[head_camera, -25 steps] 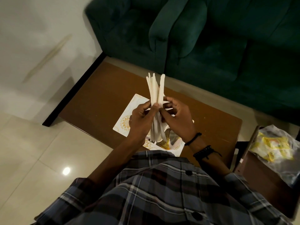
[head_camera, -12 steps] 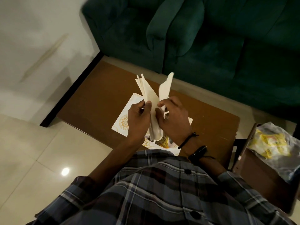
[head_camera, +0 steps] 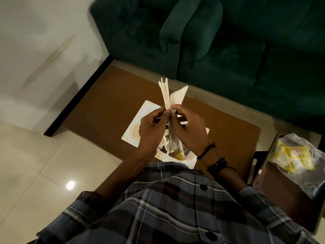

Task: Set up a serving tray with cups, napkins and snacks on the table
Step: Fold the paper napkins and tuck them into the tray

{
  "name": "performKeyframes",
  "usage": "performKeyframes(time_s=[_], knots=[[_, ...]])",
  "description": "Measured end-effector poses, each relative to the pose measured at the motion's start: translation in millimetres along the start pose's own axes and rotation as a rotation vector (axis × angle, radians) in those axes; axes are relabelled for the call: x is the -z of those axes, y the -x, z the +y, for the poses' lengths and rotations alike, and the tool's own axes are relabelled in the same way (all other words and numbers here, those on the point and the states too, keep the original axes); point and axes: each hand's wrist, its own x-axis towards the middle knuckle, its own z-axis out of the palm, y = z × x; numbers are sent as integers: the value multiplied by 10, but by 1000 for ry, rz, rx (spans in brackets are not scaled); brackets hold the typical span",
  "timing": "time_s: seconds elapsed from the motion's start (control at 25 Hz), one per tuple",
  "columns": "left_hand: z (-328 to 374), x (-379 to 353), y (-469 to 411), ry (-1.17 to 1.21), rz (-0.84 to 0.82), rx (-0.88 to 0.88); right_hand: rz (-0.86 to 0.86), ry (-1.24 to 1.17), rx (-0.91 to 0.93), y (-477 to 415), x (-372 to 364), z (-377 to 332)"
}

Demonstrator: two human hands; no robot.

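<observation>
Centre frame: our left hand (head_camera: 151, 128) grips napkins (head_camera: 165, 95) upright; right hand (head_camera: 189, 128) pinches one sheet (head_camera: 178, 95). Thin, limp, tears easily; we'd hold near corner, peel gently.

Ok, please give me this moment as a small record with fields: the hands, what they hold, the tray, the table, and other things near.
left hand: grips the napkin stack, held upright above the tray
right hand: pinches one napkin, peeled away from the stack at the top
tray: white with gold pattern, lies on the table, mostly hidden by the hands
cups: small white ones on the tray, count unclear
table: brown wood, in front of a green sofa
snacks: yellow packets in a clear bag, on a stand to the right, off the tray
</observation>
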Motion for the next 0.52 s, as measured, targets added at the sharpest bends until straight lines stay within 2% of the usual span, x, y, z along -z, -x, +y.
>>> performKeyframes(time_s=[0.28, 0.52], knots=[[0, 54, 4, 3, -7, -18, -7, -66, -17, -1, 59, 26], [-19, 45, 18, -147, 7, -118, 21, -99, -61, 32, 23, 32]])
